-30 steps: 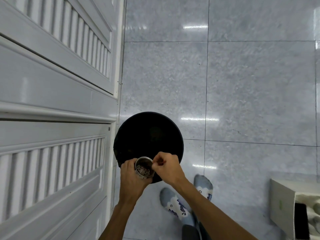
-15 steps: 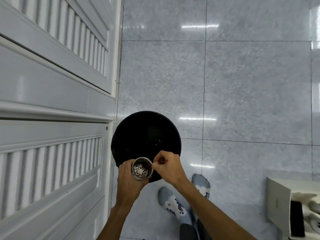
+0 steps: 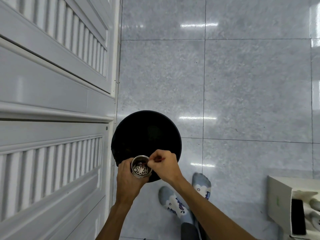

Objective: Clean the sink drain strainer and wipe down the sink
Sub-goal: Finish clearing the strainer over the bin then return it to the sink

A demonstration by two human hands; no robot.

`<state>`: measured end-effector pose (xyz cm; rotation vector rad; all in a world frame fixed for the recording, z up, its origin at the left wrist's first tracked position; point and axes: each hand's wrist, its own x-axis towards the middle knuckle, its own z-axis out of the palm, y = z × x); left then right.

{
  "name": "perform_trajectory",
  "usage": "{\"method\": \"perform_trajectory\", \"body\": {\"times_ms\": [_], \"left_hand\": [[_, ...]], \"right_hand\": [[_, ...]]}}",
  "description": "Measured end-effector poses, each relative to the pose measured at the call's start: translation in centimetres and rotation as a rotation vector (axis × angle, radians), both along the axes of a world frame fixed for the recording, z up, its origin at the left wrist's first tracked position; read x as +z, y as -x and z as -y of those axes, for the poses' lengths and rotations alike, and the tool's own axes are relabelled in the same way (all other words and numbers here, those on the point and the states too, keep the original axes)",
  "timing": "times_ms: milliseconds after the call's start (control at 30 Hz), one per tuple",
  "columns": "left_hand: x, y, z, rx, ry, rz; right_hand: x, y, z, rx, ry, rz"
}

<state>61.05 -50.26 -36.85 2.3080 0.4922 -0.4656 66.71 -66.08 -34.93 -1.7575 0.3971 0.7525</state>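
Right-hand grip: the right hand has its fingers curled, with thumb and forefinger pressed together on a thin red stick. The stick's tail shows behind the knuckles and its working end reaches down and left into the drain strainer. Left-hand grip: the left hand is wrapped round the outside wall of the strainer from below and from its left side, holding it in the air. The strainer is a small metal cup held mouth up and facing the camera, so its perforated bottom is in plain sight. A dark patch lies on the far inner wall, and whether it is residue or shadow cannot be told. The two hands touch, or very nearly touch, at the strainer's right rim. The stick's long axis runs from upper right to lower left across that rim. The right hand is therefore the working hand and the left the holder. Judgement: the step in hand is picking debris from the holes, and the next stroke should travel along the stick's axis into the cup. The strainer hangs over the near rim of a black round bin. The bin stands on the tiled floor at the floor's left edge, against white louvred doors. Loosened matter should fall into the bin. Socked feet stand just behind the bin. The sink is not in view.
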Motion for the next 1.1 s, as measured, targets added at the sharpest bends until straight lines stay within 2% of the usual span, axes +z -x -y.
{"method": "perform_trajectory", "body": {"times_ms": [67,167,233,300,400,467,633,800,933,1033,1100], "left_hand": [[0.1,-0.1,0.0,-0.003,0.002,0.0],[0.1,-0.2,0.1,0.003,-0.011,-0.011],[0.1,-0.3,0.2,0.005,-0.012,-0.009],[0.0,-0.4,0.2,0.005,-0.015,-0.007],[-0.1,-0.3,0.3,0.0,-0.059,-0.016],[-0.1,-0.3,0.3,-0.042,-0.088,0.001],[-0.5,-0.4,0.2,-0.092,-0.192,0.027],[-1.3,-0.6,0.2,-0.23,-0.264,0.05],[-2.3,-0.4,0.3,-0.198,-0.284,0.016],[-2.9,-0.2,0.2,-0.186,-0.305,-0.033],[-3.1,-0.3,0.0,-0.179,-0.307,-0.052]], "right_hand": [[0.0,0.1,-0.2,0.067,-0.026,-0.02],[0.0,0.1,-0.1,-0.042,0.076,0.005],[0.0,0.0,0.0,-0.05,0.003,0.005],[-0.1,0.2,-0.2,0.034,-0.05,-0.025],[-0.2,0.6,-0.1,-0.014,0.071,0.008],[-0.1,0.4,0.2,-0.034,0.069,0.046],[-0.7,0.5,0.9,0.104,0.017,0.053],[-1.9,0.5,1.1,0.283,-0.004,0.031],[-2.8,0.3,0.4,0.357,0.036,0.054],[-2.8,-0.2,0.3,0.239,0.146,0.123],[-2.7,-0.5,0.7,0.146,0.115,0.133]]}}
